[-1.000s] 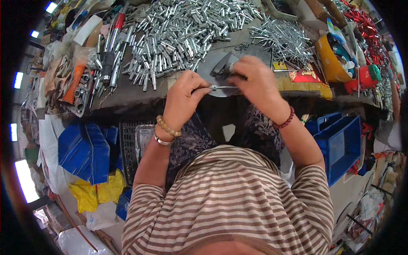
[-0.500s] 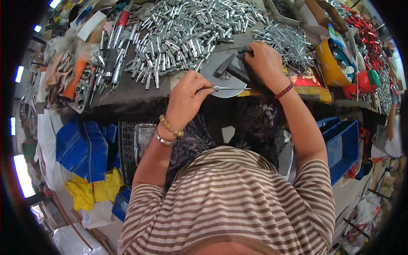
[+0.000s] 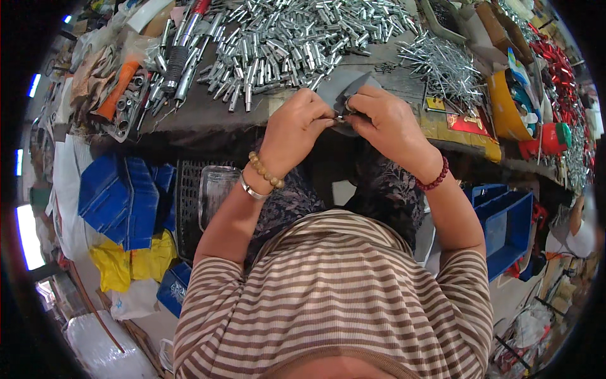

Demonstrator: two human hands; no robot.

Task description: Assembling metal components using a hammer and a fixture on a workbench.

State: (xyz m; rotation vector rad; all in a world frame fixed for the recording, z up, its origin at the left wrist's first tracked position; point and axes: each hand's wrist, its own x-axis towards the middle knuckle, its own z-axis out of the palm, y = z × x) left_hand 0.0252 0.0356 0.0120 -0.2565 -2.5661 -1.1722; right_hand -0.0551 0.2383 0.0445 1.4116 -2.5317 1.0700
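Both hands pinch a small metal part [image 3: 341, 117] between their fingertips: left hand [image 3: 295, 129] closed on one end, right hand [image 3: 388, 123] closed on the other, just above the grey plate [image 3: 344, 85] at the table [image 3: 189, 120] edge. Heap of silver pins [image 3: 297, 38] lies beyond. Advised: keep fingertip hold firm, work over the plate so drops are caught.

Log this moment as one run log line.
left hand: pinching small metal part | right hand: pinching same part | place: bench edge | behind: pile of silver metal pieces
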